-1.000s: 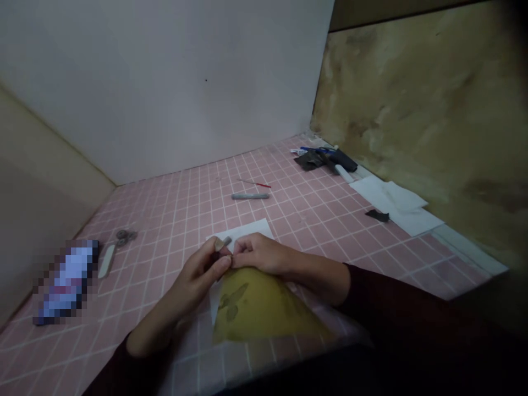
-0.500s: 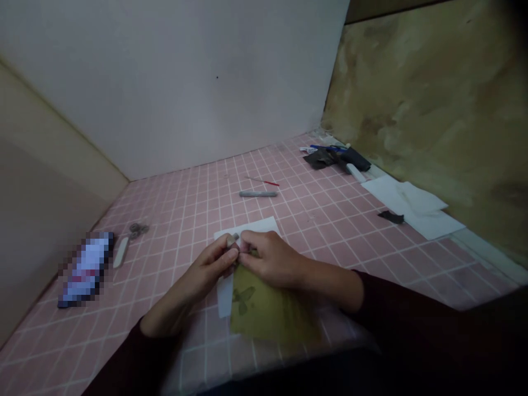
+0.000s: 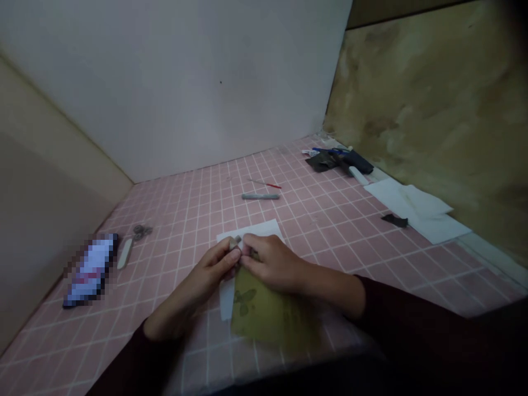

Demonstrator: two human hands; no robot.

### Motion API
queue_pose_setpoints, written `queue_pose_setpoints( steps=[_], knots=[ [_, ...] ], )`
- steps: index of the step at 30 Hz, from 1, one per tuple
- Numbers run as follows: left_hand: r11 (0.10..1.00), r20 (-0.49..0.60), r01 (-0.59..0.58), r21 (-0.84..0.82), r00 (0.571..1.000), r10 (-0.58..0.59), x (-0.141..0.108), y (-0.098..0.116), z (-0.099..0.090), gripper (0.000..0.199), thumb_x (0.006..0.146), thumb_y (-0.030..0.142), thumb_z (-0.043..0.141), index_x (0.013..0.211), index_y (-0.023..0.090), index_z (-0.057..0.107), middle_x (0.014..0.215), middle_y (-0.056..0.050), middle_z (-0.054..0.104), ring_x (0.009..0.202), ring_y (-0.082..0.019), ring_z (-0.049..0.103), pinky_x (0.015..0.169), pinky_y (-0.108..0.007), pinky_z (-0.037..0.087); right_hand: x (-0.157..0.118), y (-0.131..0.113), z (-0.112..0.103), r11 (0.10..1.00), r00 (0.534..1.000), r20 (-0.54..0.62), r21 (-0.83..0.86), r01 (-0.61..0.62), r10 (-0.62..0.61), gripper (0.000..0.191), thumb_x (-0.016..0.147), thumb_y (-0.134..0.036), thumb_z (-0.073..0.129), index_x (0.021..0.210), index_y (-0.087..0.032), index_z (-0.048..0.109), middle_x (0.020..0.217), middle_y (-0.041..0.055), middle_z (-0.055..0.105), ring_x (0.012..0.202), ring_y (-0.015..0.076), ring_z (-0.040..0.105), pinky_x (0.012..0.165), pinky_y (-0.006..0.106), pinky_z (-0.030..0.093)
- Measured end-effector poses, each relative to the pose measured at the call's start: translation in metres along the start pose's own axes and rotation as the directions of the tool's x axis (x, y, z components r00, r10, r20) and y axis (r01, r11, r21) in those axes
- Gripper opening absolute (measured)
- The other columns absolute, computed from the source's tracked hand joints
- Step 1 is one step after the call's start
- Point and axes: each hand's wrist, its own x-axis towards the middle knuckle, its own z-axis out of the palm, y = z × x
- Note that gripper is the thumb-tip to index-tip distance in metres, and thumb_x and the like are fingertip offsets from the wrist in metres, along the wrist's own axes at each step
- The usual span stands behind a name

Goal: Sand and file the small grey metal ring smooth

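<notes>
My left hand pinches a small greyish piece between thumb and fingers. Right against it, my right hand has its fingers pressed together at the same spot; what they hold is too small to make out. Below the hands lies a yellow-green sheet with a dark smudged mark, its top edge partly hidden by my right hand. A white paper lies beneath the hands and the yellow-green sheet on the pink tiled surface.
Ahead are a grey rod and a thin red-handled tool. At left lie a blurred pouch, a white stick and a grey metal item. At right are dark cloths, white papers and a black scrap.
The view has shifted slightly, so everything sits a little lower and further right. Both hands remain together around the small piece, with hardly any change in their grip.
</notes>
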Motion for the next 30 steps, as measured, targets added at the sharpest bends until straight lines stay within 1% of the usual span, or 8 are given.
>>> queue_pose_setpoints(
  steps=[2,4,6,9,12,21,27,30],
  knots=[
    [0.994,-0.032,-0.071,0.080,0.997,0.074,-0.003,0.004,0.000,0.023,0.095,0.039,0.054,0.085,0.019,0.049,0.074,0.003,0.041,0.064,-0.011,0.035,0.058,-0.024,0.031,0.003,0.002,0.001,0.967,0.979,0.095,0.164,-0.196,0.182,0.017,0.079,-0.021,0.061,0.071,-0.019,0.047,0.066,-0.0030,0.049,0.062,0.0109,0.044,0.058,0.025,0.031],
    [0.981,-0.039,-0.137,0.139,0.989,0.144,-0.006,0.008,0.000,0.020,0.095,0.038,0.056,0.088,0.020,0.050,0.079,0.001,0.046,0.070,-0.012,0.041,0.062,-0.025,0.034,0.007,0.005,0.001,0.838,0.898,0.282,0.343,-0.424,0.338,0.020,0.079,-0.026,0.063,0.070,-0.019,0.046,0.062,-0.0043,0.045,0.056,0.0098,0.041,0.054,0.024,0.030],
    [0.982,-0.022,-0.128,0.140,0.991,0.133,-0.007,0.009,-0.001,0.020,0.094,0.038,0.057,0.089,0.020,0.051,0.081,0.001,0.047,0.071,-0.013,0.042,0.063,-0.025,0.035,0.009,0.007,0.001,0.770,0.857,0.363,0.400,-0.498,0.365,0.020,0.079,-0.028,0.063,0.071,-0.019,0.046,0.061,-0.0049,0.045,0.053,0.0094,0.039,0.053,0.024,0.030],
    [0.998,0.009,-0.004,0.062,1.000,0.004,-0.004,0.004,-0.003,0.025,0.094,0.041,0.056,0.086,0.019,0.050,0.073,0.003,0.041,0.064,-0.011,0.036,0.058,-0.024,0.031,0.005,0.004,0.001,0.940,0.963,0.146,0.229,-0.254,0.225,0.017,0.077,-0.021,0.062,0.071,-0.019,0.047,0.065,-0.0033,0.049,0.061,0.0109,0.043,0.058,0.025,0.031],
    [0.996,0.048,0.061,-0.071,0.997,-0.058,-0.001,-0.005,-0.005,0.025,0.094,0.042,0.055,0.089,0.019,0.050,0.072,0.004,0.037,0.061,-0.010,0.032,0.057,-0.024,0.028,0.000,-0.003,0.001,0.999,0.999,0.031,0.026,-0.042,0.041,0.013,0.078,-0.015,0.057,0.072,-0.019,0.046,0.069,-0.0027,0.053,0.067,0.0119,0.047,0.064,0.025,0.033],
    [1.000,0.004,-0.012,0.013,1.000,0.012,-0.006,0.004,-0.002,0.026,0.095,0.042,0.053,0.086,0.019,0.048,0.072,0.004,0.037,0.061,-0.011,0.032,0.056,-0.024,0.028,0.002,-0.005,0.000,0.987,0.989,0.071,0.093,-0.132,0.126,0.012,0.077,-0.021,0.057,0.072,-0.019,0.046,0.071,-0.0020,0.051,0.067,0.0118,0.045,0.061,0.025,0.033],
    [0.936,0.002,-0.182,0.302,0.982,0.191,-0.012,0.016,-0.001,0.021,0.096,0.039,0.051,0.091,0.019,0.051,0.080,0.000,0.048,0.073,-0.014,0.043,0.066,-0.029,0.034,0.007,0.002,0.001,0.734,0.839,0.422,0.436,-0.520,0.344,0.024,0.073,-0.036,0.063,0.074,-0.020,0.046,0.062,-0.0053,0.043,0.053,0.0090,0.037,0.053,0.025,0.028],
    [0.987,-0.012,-0.087,0.135,0.996,0.090,-0.008,0.009,-0.003,0.024,0.095,0.041,0.053,0.086,0.019,0.048,0.075,0.003,0.040,0.065,-0.012,0.036,0.061,-0.027,0.030,0.003,-0.007,0.000,0.922,0.951,0.179,0.255,-0.292,0.252,0.019,0.076,-0.030,0.061,0.071,-0.019,0.046,0.065,-0.0033,0.047,0.059,0.0109,0.042,0.058,0.026,0.031]
  ],
)
